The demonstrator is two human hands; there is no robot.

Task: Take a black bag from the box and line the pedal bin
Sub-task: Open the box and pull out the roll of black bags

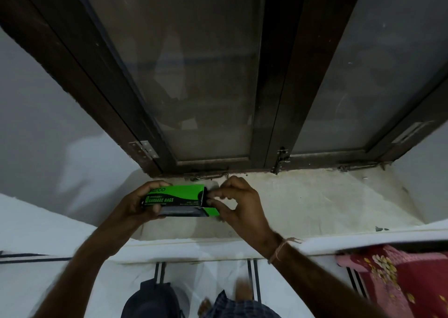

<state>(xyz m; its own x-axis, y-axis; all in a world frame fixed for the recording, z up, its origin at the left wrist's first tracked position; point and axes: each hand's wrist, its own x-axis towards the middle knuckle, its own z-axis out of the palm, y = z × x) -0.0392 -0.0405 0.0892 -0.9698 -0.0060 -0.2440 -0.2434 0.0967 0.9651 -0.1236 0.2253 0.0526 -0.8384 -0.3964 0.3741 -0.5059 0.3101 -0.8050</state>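
A green and black garbage bag box (179,197) is held above a pale window sill (303,201), lying sideways. My left hand (135,205) grips its left end. My right hand (238,200) is at the box's open right end, with thumb and fingertips pinched at the opening beside the green end flap (212,211). Whether a bag is between those fingers is too dark to tell. A dark rounded object (151,300) on the floor below may be the pedal bin; only its top shows.
A dark wooden window frame (274,99) with cloudy glass panes rises right behind the sill, latches along its bottom rail. White walls flank it. A red flowered cloth (397,276) hangs at the right. My bare feet (240,291) stand on a white tiled floor.
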